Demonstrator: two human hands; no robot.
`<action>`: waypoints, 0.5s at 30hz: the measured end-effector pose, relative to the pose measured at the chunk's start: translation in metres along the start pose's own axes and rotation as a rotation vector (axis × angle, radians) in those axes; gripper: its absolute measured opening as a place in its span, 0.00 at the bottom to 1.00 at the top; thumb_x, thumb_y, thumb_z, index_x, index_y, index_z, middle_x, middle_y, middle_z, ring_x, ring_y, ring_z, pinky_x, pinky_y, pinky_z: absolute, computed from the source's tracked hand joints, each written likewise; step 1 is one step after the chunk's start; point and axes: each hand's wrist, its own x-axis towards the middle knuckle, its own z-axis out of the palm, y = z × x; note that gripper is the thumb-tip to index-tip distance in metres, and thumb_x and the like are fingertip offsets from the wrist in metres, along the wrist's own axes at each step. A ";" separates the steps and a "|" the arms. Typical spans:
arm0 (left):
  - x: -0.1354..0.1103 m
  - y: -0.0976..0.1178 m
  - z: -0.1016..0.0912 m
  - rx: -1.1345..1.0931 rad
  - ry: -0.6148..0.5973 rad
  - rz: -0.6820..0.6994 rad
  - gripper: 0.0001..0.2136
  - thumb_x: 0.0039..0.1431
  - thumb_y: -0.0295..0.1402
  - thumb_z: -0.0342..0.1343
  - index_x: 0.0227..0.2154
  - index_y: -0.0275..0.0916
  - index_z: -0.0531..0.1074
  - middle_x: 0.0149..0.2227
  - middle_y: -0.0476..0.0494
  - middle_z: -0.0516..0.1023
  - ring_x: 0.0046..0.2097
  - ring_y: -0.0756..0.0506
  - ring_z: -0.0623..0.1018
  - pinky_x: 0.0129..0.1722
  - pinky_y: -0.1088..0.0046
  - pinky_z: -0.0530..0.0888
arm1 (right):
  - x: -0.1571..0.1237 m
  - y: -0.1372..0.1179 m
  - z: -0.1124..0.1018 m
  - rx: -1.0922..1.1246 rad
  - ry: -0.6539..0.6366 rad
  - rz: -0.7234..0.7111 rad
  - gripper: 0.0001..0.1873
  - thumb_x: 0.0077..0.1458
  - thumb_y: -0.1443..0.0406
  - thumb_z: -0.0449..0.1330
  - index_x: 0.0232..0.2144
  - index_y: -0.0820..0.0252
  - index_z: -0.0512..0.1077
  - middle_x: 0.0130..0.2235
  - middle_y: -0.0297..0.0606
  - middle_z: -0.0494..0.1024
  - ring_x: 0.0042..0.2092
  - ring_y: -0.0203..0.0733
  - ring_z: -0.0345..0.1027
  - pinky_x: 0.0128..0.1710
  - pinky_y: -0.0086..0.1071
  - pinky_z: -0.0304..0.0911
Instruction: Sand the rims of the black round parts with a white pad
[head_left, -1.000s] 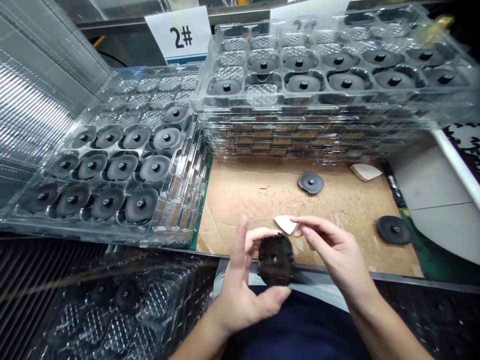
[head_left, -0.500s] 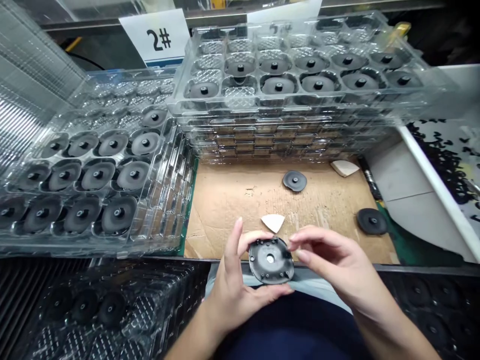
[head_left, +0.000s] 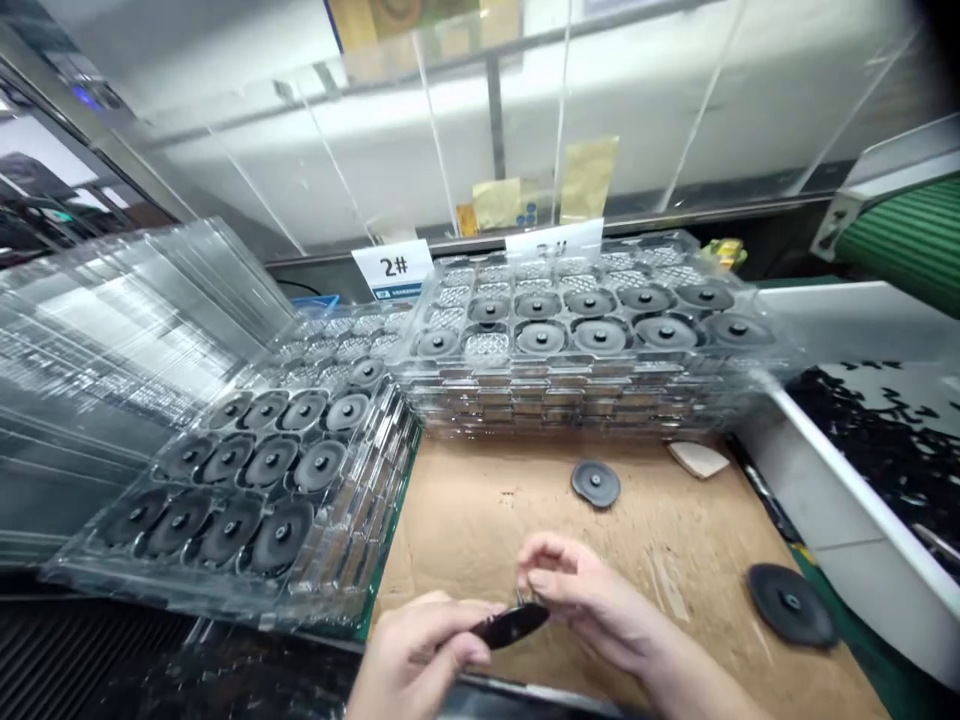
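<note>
Cardboard (head_left: pixel 465 530) is bounded by tray stacks (head_left: pixel 555 395) left and behind; black disc (head_left: pixel 514 628), clasped by left fingers (head_left: pixel 450 619), is now tipped edge-on; right fingers (head_left: pixel 559 587) are curled at rim, grip unclear.

held disc (head_left: pixel 516 625) part-covered, second sign (head_left: pixel 555 238) half-hidden

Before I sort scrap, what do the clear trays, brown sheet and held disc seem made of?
Clear trays: probably glossy plastic, see-through with bright glints. Brown sheet: likely matte cardboard, tan with pale scuffs. Held disc: perhaps plastic, dark with a slight sheen; metal remains possible.
</note>
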 end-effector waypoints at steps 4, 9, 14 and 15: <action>0.021 0.028 -0.030 0.213 0.138 0.010 0.09 0.55 0.34 0.56 0.38 0.50 0.79 0.36 0.48 0.83 0.36 0.45 0.81 0.36 0.76 0.76 | 0.036 0.025 -0.031 -0.273 0.037 -0.155 0.12 0.58 0.58 0.57 0.34 0.61 0.71 0.37 0.37 0.72 0.36 0.37 0.66 0.37 0.34 0.64; 0.095 0.078 -0.074 0.622 0.512 0.200 0.07 0.54 0.38 0.57 0.34 0.48 0.79 0.39 0.51 0.83 0.42 0.45 0.79 0.48 0.69 0.73 | 0.047 0.052 -0.051 -0.496 -0.009 -0.236 0.11 0.61 0.61 0.55 0.33 0.63 0.71 0.34 0.34 0.73 0.36 0.36 0.69 0.38 0.36 0.66; 0.219 0.091 -0.129 0.899 0.556 0.100 0.07 0.56 0.35 0.55 0.30 0.41 0.78 0.48 0.45 0.78 0.53 0.41 0.73 0.56 0.61 0.65 | 0.038 0.052 -0.047 -0.643 -0.092 -0.249 0.06 0.61 0.68 0.56 0.34 0.63 0.73 0.36 0.35 0.74 0.39 0.37 0.69 0.39 0.36 0.67; 0.242 0.087 -0.136 0.915 0.518 0.065 0.07 0.56 0.35 0.56 0.30 0.40 0.77 0.48 0.44 0.77 0.53 0.41 0.72 0.56 0.59 0.65 | 0.038 0.052 -0.046 -0.671 -0.117 -0.245 0.06 0.60 0.68 0.56 0.34 0.63 0.73 0.36 0.35 0.74 0.39 0.38 0.70 0.39 0.36 0.67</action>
